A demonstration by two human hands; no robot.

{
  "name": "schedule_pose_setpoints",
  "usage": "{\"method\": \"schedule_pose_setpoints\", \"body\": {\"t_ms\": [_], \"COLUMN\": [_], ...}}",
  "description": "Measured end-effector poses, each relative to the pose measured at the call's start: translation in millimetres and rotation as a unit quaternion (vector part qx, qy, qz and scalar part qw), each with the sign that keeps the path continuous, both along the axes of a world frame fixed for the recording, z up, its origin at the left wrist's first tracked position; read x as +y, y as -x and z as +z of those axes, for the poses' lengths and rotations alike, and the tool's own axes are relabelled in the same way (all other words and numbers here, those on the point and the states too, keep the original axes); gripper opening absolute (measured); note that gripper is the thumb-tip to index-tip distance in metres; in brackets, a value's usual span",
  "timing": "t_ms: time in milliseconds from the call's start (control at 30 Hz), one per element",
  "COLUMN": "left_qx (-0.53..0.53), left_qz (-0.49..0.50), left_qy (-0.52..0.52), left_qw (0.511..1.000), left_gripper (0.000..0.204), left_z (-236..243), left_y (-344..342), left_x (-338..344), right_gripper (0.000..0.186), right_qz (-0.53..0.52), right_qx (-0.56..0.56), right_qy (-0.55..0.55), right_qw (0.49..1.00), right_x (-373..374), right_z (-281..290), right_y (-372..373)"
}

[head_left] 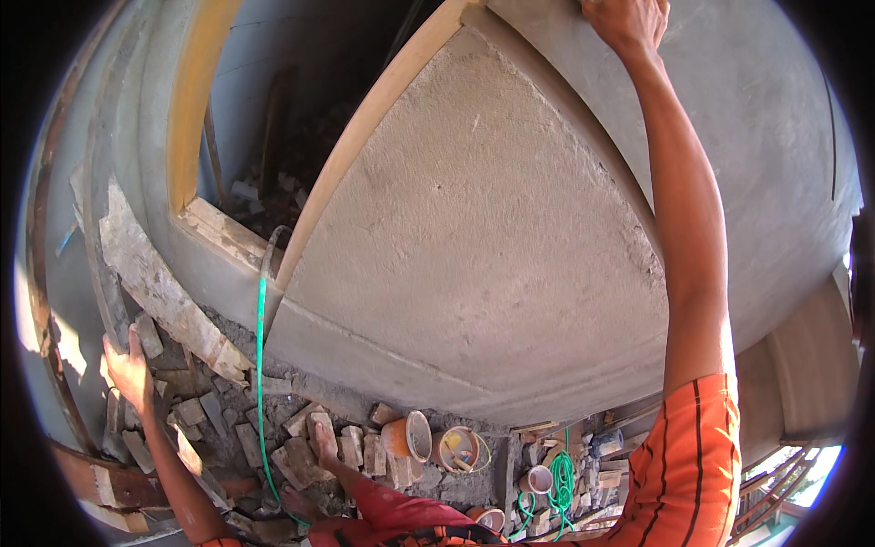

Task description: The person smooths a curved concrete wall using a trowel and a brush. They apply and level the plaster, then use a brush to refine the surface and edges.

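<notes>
My left hand [130, 374] grips a long grey board [108, 301] standing upright along the left wall, beside a broken, pale slab [169, 283]. My right hand [627, 27] is raised to the top edge of the picture over the grey rendered wall [747, 173], fingers curled; what they hold is out of view. Below and left of it, a long strip [547, 73] borders a rough plastered panel [456, 219]. A light wooden edge [355, 146] runs down the panel's other side, beside a dark opening [264, 128] with a yellow frame [191, 100].
My bare foot [324, 442] is on loose bricks [301, 460] and rubble. An orange bucket [401, 438], a second bucket [456, 448] with tools and a coiled green hose [562, 479] lie below the wall. Another green hose [262, 356] hangs from the opening's sill [223, 232].
</notes>
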State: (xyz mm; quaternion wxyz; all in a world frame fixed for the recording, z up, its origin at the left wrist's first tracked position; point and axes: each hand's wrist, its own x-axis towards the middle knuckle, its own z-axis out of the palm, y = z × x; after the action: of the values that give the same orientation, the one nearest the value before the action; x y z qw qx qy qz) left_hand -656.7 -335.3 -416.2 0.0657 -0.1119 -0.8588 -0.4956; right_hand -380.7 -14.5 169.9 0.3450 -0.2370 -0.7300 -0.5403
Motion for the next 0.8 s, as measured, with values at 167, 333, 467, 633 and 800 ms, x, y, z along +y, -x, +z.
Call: {"method": "schedule_pose_setpoints", "body": {"t_ms": [167, 333, 467, 633, 800], "left_qx": [-0.021, -0.058, 0.004, -0.04, -0.024], "left_qz": [-0.019, -0.051, 0.002, -0.047, -0.056], "left_qy": [-0.041, -0.024, 0.039, -0.047, -0.067], "left_qw": [0.999, 0.997, 0.999, 0.997, 0.996], "left_gripper": [0.05, 0.05, 0.047, 0.045, 0.039], "left_z": [0.9, 2.7, -18.6, 27.6, 9.3], "left_y": [-3.3, -2.0, 7.5, -17.6, -5.0], "left_x": [1.6, 2.2, -0.7, 5.6, -3.6], "right_gripper": [0.035, 0.038, 0.041, 0.035, 0.043], "right_qz": [0.015, -0.037, -0.045, -0.027, -0.025], "right_qx": [-0.046, -0.202, -0.117, 0.093, -0.069], "right_qy": [-0.026, -0.014, -0.032, -0.052, -0.05], "right_qw": [0.998, 0.978, 0.992, 0.994, 0.996], "right_x": [-15.2, 9.7, 25.2, -8.3, 14.1], "right_z": [13.6, -39.4, -25.7, 39.2, -1.6], "right_y": [2.6, -30.5, -13.3, 3.2, -9.0]}}
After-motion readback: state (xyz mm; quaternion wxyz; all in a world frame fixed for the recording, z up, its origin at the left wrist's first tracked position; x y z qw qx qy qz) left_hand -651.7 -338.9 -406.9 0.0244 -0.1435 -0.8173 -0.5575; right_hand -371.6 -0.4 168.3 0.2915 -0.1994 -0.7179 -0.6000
